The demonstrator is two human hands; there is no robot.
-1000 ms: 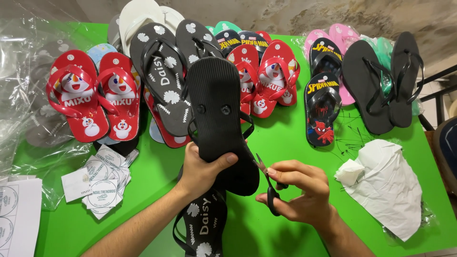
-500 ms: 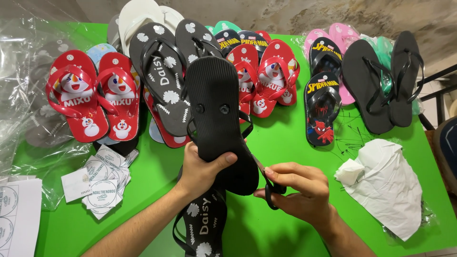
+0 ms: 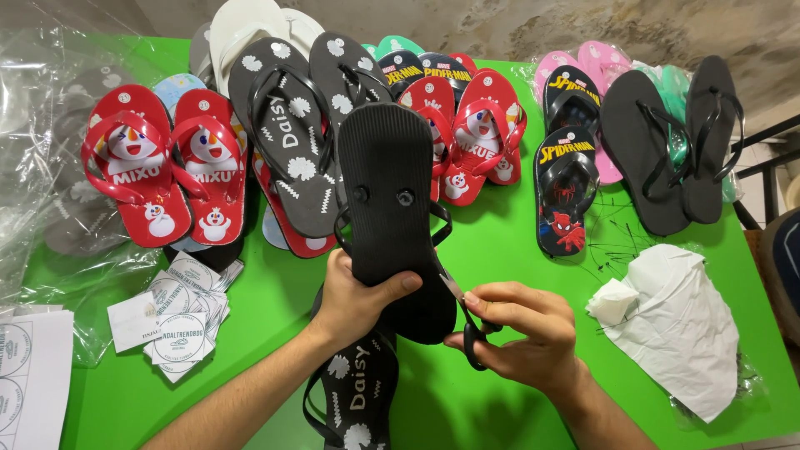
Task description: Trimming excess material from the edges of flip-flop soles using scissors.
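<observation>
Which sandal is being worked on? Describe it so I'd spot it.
On the green table, near the front middle, the left hand grips a black flip-flop. Unlike the others, it is turned sole-up, ribbed and plain, with scissors at its edge.

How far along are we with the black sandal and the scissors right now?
Looks done: many sandal pairs lie laid out on the green table. In hand: the left hand holds a black sandal sole-up, while the right hand sets small scissors at its edge. Left: a black daisy-print sandal lies beneath, and round labels sit stacked at the left.
</observation>
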